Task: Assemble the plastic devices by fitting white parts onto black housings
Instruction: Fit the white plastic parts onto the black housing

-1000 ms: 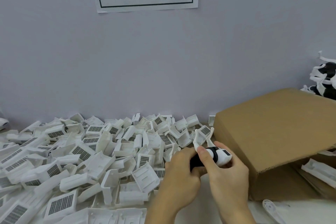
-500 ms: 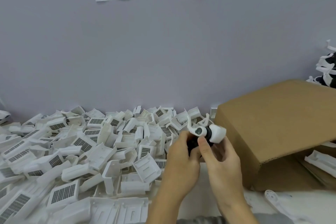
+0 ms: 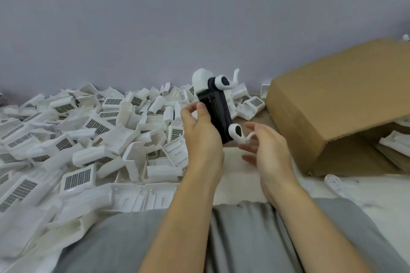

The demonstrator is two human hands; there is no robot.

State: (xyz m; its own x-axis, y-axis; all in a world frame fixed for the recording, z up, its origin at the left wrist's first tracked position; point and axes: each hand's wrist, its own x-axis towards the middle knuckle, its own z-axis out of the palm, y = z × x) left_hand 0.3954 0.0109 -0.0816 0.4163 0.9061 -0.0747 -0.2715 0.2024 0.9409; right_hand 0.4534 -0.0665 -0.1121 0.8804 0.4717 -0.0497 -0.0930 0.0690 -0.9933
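Nearest, grey trousers (image 3: 244, 239) fill the lower edge, both bare forearms rising from them. Just beyond, the left hand (image 3: 200, 137) grips the black housing (image 3: 218, 113) upright, thumb on its left side. The right hand (image 3: 266, 146) sits just beside its lower end, fingers loosely spread around the lower white part (image 3: 237, 134). Behind lie the pile of white parts (image 3: 88, 131) and the cardboard box (image 3: 337, 104).

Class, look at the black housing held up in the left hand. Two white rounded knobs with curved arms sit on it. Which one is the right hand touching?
The lower white rounded knob, at the near end of the black plastic housing: the right hand touches its curved arm. The upper white knob stands untouched.
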